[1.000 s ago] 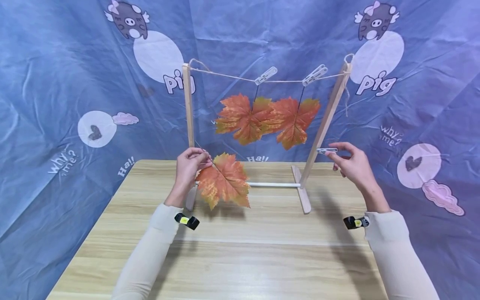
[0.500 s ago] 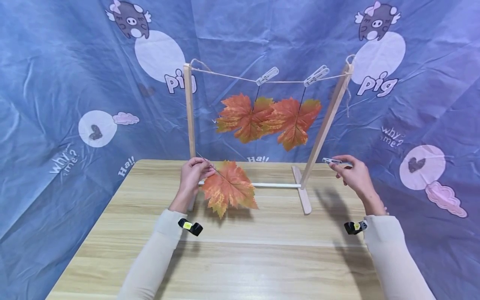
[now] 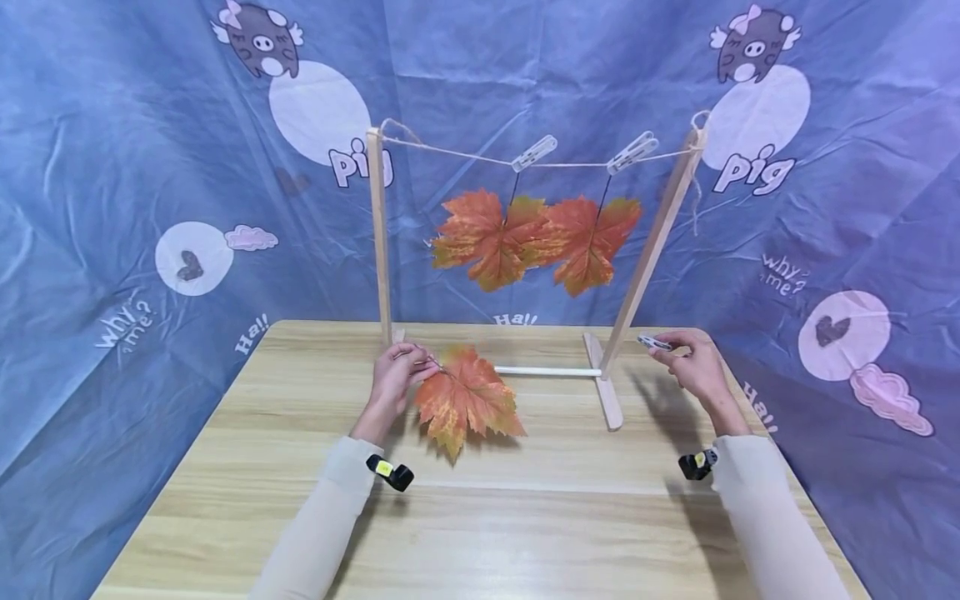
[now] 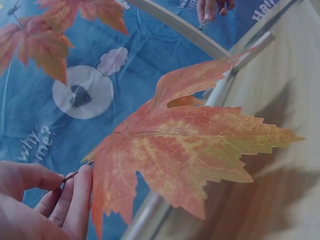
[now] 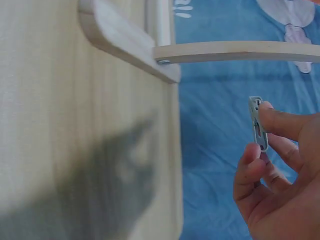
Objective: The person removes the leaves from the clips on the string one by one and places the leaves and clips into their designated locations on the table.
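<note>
My left hand (image 3: 395, 379) pinches the thin stem of an orange-yellow artificial maple leaf (image 3: 468, 400), which spreads out to the right of my fingers, low over the table. In the left wrist view the leaf (image 4: 170, 150) fills the middle, its stem between thumb and fingers. Off to the right, beyond the rack's post, my right hand (image 3: 697, 367) holds a pale plastic clothespin (image 3: 654, 342) between thumb and fingers. The right wrist view shows that clothespin (image 5: 257, 124) from close by. Two similar leaves (image 3: 491, 237) hang by their stems from clothespins (image 3: 535, 154) on a string.
The string (image 3: 450, 152) runs between two wooden posts (image 3: 380, 242) of a rack. A white crossbar (image 3: 547, 371) joins its base near the wooden foot (image 3: 609, 404). Behind the wood-grain table (image 3: 480, 533) hangs a blue printed cloth (image 3: 112, 167).
Both hands have moved lower. The left has carried its leaf down and slightly right; the right has lowered its clothespin. The hanging leaves stay in place.
</note>
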`<state>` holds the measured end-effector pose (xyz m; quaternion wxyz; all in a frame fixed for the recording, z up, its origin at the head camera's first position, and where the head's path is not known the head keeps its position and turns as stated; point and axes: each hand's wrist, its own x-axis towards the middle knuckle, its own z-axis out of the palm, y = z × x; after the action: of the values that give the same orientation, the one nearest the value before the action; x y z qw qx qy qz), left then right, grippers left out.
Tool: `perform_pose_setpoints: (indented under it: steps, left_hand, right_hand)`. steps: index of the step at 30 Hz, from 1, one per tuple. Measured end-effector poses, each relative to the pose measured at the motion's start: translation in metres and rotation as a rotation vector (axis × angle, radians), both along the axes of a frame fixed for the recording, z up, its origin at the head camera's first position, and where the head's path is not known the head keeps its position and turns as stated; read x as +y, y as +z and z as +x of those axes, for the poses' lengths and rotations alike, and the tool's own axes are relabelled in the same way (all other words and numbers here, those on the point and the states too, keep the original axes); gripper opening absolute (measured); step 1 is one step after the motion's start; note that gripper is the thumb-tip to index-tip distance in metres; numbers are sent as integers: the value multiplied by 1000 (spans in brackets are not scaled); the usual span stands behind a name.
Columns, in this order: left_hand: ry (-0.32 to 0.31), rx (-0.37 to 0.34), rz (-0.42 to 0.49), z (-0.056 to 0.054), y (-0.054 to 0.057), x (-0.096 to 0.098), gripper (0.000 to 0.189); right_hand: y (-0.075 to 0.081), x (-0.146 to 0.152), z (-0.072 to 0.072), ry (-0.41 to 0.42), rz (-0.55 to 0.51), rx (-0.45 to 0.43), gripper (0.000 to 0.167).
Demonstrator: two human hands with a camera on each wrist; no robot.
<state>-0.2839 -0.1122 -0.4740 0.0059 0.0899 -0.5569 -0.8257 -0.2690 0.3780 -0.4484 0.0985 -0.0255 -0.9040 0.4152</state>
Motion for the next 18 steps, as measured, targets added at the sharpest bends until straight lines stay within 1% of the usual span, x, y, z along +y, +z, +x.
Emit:
perform_pose_setpoints:
  steps: [5,9,14,18]
  left_hand:
    - [5,-36,3,2,-15,3,8]
    - [8,-83,-16,5,-27,5,9]
    - [20,-135,-28,9,-40,7,12]
    - [16,-141,-54,10,-46,8,16]
  right_hand:
    - [-13,0,-4,-55,35,-13,42]
    - [-24,-1,-5,-75,59,-52,44]
    - [-34,0,-6,-59,14,-117,44]
    - [-41,0,-8,-52,-40,-144,41]
